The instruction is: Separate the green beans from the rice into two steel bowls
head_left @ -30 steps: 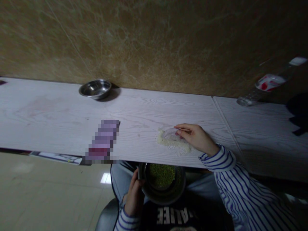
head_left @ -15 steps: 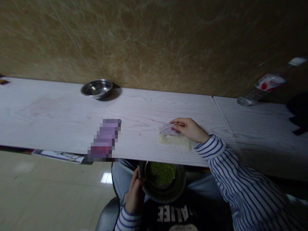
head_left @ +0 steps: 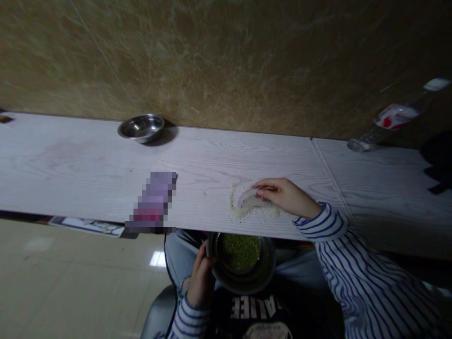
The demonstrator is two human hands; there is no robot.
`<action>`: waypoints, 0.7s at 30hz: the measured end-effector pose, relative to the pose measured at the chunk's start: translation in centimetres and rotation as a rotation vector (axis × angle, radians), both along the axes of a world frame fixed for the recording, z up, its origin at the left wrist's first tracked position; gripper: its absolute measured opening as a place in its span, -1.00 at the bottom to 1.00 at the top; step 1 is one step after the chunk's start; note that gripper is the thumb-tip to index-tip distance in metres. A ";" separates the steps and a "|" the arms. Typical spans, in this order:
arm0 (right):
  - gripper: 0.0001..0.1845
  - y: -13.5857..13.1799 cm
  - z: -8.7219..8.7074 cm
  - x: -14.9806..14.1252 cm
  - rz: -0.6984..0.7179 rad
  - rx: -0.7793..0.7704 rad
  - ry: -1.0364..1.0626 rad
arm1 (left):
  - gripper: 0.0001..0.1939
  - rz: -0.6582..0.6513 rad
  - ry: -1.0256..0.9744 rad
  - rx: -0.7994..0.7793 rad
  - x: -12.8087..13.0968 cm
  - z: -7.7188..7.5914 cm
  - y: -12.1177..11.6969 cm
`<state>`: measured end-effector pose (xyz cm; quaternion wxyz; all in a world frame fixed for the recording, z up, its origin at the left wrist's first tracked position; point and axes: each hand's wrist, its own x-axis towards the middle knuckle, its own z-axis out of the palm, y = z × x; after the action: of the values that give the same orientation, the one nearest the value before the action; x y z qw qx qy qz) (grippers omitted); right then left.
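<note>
My right hand rests on the white wooden table, fingers pinched on a thin, pale, curved scraper. The scraper lies in a small heap of white rice grains near the table's front edge. Below that edge, in my lap, my left hand grips the rim of a steel bowl holding green beans. Both sleeves are blue-and-white striped.
An empty steel bowl stands at the back of the table against the brown wall. A blurred purple flat object lies left of the rice. A plastic bottle lies at the far right, with dark items beyond it.
My right hand has dragged the scraper through the rice, away and back toward the front edge, spreading the heap into a curved trail. The bowl in my lap barely moved.
</note>
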<state>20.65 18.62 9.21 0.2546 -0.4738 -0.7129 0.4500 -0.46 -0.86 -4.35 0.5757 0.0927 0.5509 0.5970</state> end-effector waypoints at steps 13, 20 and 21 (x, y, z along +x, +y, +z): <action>-0.71 -0.8 -1.2 0.2 -0.130 0.094 -0.001 | -0.47 -0.017 -0.009 -0.006 0.2 0.3 0.3; -0.73 -1.9 -0.9 -0.5 -0.048 -0.001 0.034 | -0.47 -0.022 0.009 0.003 0.1 0.0 0.3; -0.73 -2.1 -0.9 -0.6 -0.045 -0.009 0.034 | -0.47 -0.028 0.008 0.002 0.1 -0.1 0.3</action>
<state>20.08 16.51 8.34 0.2746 -0.4833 -0.6954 0.4555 -0.38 -0.55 -4.47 0.5817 0.1035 0.5513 0.5891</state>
